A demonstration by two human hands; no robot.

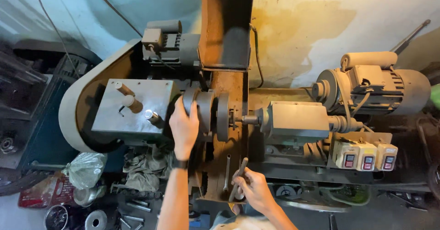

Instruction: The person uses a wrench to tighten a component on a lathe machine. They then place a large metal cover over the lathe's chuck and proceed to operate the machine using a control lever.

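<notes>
Left hand (184, 128) grips the grey round disc (198, 107) at frame centre; right hand (253, 189) (lower centre) clutches a metal bar (239, 178)

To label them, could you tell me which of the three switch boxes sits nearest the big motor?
The rightmost switch box, directly below the motor; the other two sit further left.

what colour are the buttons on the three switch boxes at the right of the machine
Red and black on each of the three switch boxes, clearest in the head view.
</notes>
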